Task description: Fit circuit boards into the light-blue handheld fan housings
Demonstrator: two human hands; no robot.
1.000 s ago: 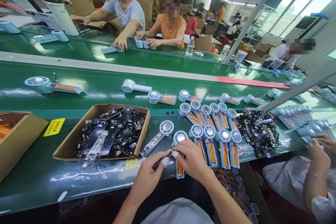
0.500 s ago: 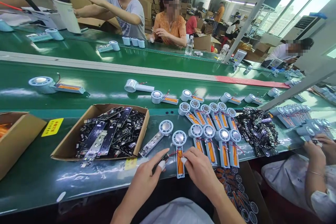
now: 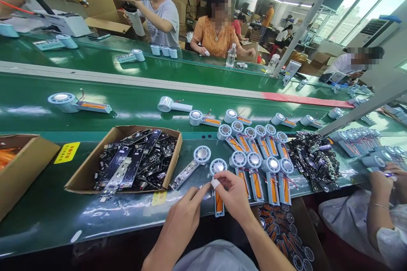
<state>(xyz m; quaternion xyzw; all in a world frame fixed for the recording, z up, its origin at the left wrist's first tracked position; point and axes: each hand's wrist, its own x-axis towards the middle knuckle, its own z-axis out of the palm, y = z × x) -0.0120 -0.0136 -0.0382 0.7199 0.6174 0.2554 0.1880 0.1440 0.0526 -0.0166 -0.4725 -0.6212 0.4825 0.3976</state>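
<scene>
My left hand (image 3: 182,220) and my right hand (image 3: 233,197) meet over a pale blue fan shell (image 3: 218,166) lying at the near edge of the green bench (image 3: 47,211). An orange battery (image 3: 218,205) sits in the shell's handle. My left fingertips pinch at the handle's left edge, where a small circuit board on red wires is mostly hidden. My right hand lies across the handle, and a white finger cot touches my left fingertip. Left of them lies another fan shell (image 3: 199,156) with a board fitted.
An open cardboard box (image 3: 79,178) of black circuit boards sits on the left, with another box (image 3: 28,165) beyond it. On the right are rows of fan shells (image 3: 270,169) and a pile of boards (image 3: 314,156). A co-worker's hands (image 3: 381,182) work at the right edge. Fans ride the conveyor (image 3: 133,110).
My left hand, which held the small board out to the left of the shell, has moved in to meet my right fingers at the handle. Fans on the conveyor have drifted right.
</scene>
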